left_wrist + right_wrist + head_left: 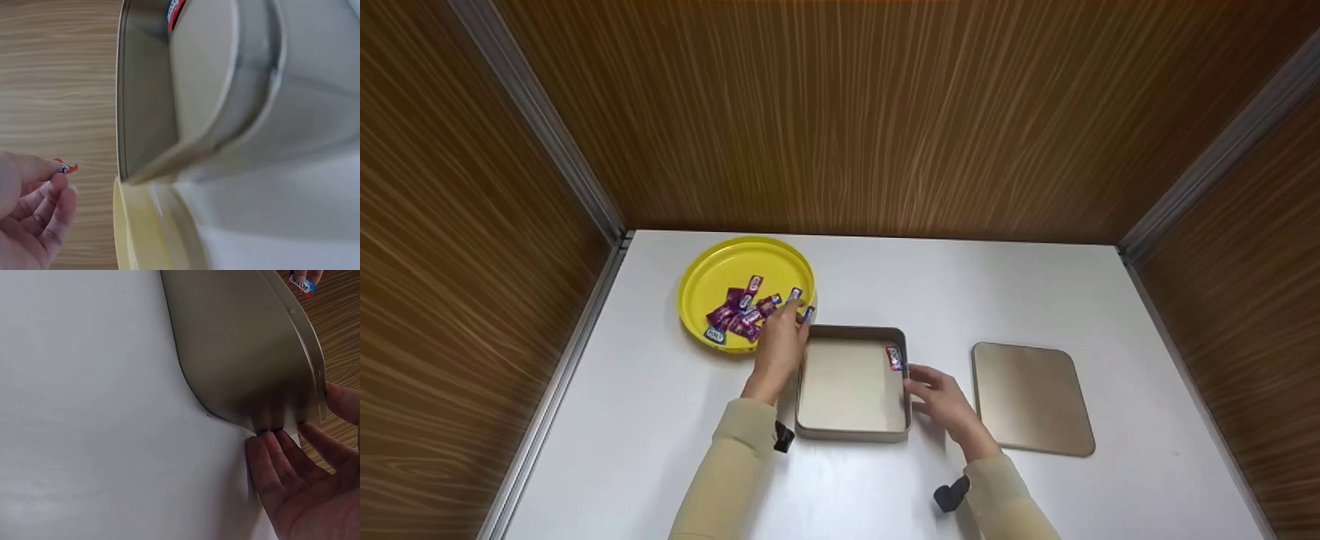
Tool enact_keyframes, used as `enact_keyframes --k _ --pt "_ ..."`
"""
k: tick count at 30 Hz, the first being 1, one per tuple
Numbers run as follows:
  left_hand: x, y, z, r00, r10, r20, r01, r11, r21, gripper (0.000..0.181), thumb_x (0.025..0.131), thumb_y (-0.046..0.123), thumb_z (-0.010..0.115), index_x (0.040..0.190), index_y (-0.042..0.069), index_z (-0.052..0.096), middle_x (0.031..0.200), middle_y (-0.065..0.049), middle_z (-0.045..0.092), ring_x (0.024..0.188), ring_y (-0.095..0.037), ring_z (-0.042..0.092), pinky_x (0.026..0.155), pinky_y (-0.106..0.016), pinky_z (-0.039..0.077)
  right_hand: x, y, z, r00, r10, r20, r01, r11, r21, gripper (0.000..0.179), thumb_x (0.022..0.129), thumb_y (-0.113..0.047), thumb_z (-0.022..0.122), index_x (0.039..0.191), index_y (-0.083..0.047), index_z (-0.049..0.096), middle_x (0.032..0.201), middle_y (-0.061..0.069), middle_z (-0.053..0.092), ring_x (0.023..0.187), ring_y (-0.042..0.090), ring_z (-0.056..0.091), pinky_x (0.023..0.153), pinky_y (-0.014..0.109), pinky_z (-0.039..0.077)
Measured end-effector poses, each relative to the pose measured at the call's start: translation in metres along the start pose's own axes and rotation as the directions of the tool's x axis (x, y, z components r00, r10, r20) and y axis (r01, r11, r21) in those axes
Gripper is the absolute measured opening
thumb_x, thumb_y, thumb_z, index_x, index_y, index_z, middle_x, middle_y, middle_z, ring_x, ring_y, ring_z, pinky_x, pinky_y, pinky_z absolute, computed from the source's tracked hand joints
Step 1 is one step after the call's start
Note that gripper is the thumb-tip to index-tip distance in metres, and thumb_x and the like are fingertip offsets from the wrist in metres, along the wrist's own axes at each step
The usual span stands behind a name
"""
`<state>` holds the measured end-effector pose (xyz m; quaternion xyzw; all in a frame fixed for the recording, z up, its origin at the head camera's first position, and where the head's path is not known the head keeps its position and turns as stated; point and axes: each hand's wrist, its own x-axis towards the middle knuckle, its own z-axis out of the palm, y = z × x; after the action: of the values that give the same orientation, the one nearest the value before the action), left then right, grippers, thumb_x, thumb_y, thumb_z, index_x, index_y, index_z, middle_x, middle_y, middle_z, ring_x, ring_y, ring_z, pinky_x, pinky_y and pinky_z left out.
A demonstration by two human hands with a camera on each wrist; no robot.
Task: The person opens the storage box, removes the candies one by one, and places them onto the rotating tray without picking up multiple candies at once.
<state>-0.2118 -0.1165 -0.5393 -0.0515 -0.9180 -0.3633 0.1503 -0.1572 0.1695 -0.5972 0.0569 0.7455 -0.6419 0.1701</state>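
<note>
My left hand (781,341) pinches a small wrapped candy (808,313) between thumb and fingertips, above the gap between the yellow round tray and the open square tin. In the left wrist view, the red end of the candy (67,167) sticks out past the fingertips. The tin (851,435) has one red-and-blue candy (894,358) inside, at its upper right corner. My right hand (945,401) holds the tin's right wall, fingers against the outside and thumb at the rim; in the right wrist view the fingers (261,455) touch the metal side.
The yellow tray (697,270) at the back left holds several wrapped candies (739,311), mostly purple. A flat tin lid (1035,397) lies on the white table (960,292) to the right. Wood-grained panels (840,120) stand at the back and both sides.
</note>
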Motion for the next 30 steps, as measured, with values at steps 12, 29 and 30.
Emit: enact_keyframes --k 12,29,30 --pt "0.013 -0.044 -0.025 0.954 -0.280 -0.105 0.252 0.942 -0.223 0.024 0.087 0.001 0.070 0.111 -0.004 0.066 0.092 -0.016 0.069 0.081 -0.028 0.065 0.073 -0.041 0.053 -0.010 -0.015 0.003 1.000 0.008 0.009 -0.008 1.000 -0.012 0.049 0.098 -0.012 0.060 0.140 0.007 0.045 0.139 0.027 0.048 0.124 0.040 0.051 0.095 0.046 0.050" --pt "0.015 -0.105 -0.040 0.831 -0.553 -0.056 0.501 0.790 -0.353 0.035 0.092 -0.005 0.058 0.126 -0.012 0.054 0.114 -0.028 0.060 0.109 -0.036 0.059 0.092 -0.042 0.049 -0.001 -0.001 0.004 1.000 0.021 -0.005 -0.021 1.000 0.014 0.049 0.096 -0.016 0.063 0.140 0.002 0.049 0.134 0.019 0.054 0.120 0.035 0.055 0.093 0.043 0.051" --pt "0.015 -0.105 -0.040 0.826 -0.562 -0.040 0.512 0.778 -0.364 0.037 0.093 -0.004 0.057 0.130 -0.011 0.052 0.118 -0.028 0.058 0.112 -0.036 0.057 0.094 -0.042 0.048 -0.001 0.000 0.005 1.000 0.019 -0.003 -0.019 1.000 0.011 0.049 0.096 -0.016 0.063 0.139 0.002 0.049 0.134 0.020 0.054 0.120 0.035 0.055 0.092 0.043 0.051"
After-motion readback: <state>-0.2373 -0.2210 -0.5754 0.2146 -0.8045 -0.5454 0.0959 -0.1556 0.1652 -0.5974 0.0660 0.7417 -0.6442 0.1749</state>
